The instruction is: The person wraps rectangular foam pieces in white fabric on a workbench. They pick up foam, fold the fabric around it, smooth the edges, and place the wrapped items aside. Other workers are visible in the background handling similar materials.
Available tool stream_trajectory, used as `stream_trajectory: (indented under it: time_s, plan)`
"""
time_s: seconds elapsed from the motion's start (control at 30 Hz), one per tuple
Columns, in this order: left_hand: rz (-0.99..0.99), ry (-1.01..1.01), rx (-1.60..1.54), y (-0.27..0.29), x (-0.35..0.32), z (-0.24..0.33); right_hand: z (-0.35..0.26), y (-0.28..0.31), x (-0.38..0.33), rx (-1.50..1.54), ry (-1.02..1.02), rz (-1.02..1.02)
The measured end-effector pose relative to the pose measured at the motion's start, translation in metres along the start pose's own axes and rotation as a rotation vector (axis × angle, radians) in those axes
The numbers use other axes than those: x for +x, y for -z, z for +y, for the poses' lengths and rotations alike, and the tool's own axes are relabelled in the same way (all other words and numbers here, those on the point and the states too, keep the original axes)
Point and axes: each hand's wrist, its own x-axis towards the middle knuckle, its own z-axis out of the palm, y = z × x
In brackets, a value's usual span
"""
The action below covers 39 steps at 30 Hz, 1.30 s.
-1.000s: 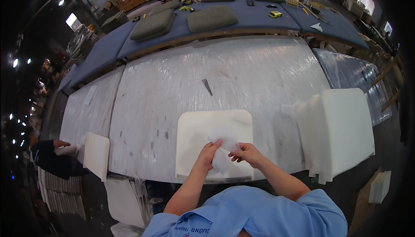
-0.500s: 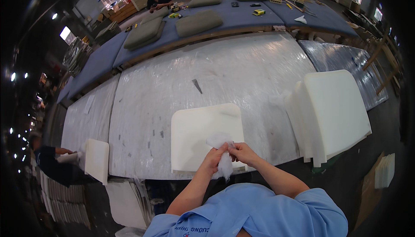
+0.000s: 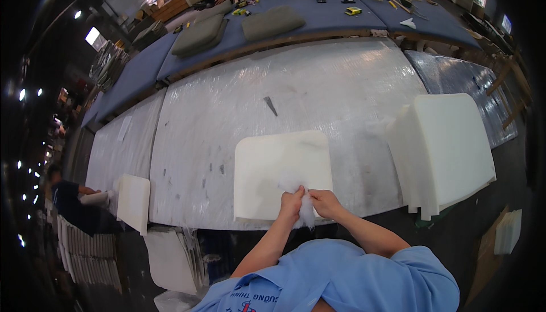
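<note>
A tuft of white fluffy fibre (image 3: 307, 211) is gripped between my two hands, close to the table's front edge. My left hand (image 3: 292, 203) is closed on its left side, thumb on top. My right hand (image 3: 325, 203) pinches it from the right. Loose wisps spread above the fingers and hang below them. Under and beyond the hands lies a cream foam cushion pad (image 3: 273, 161), flat, with rounded far corners. The fingertips on the undersides of both hands are hidden.
The pad rests on a plastic-wrapped table (image 3: 210, 124), with a dark pointed tool (image 3: 270, 106) further back. Stacked foam pads (image 3: 449, 147) stand at right. A co-worker (image 3: 79, 201) handles pads at far left. Green-grey cushions (image 3: 273, 23) lie on a blue table behind.
My hands have drawn slightly apart, and the fibre between them looks more stretched. The whole view has shifted a little. Across the blue table, a cushion now stands raised.
</note>
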Motion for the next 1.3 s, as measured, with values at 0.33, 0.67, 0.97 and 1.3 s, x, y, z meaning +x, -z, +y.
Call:
stream_trajectory:
  time_s: [0.33,0.67,0.97,1.3]
  plan:
    - [0.018,-0.024,-0.187,0.085,0.059,0.054,0.002,0.002,0.010,0.306,-0.383,0.020]
    - [-0.156,0.135,-0.341,0.002,0.068,0.041,0.007,-0.015,0.043,0.521,-0.487,0.014]
    - [-0.180,0.084,-0.190,0.035,0.058,0.055,0.100,0.159,0.090,-0.270,-0.342,0.382]
    - [-0.192,0.125,-0.308,0.038,-0.011,0.027,0.132,0.285,0.179,-1.084,-0.585,-0.037]
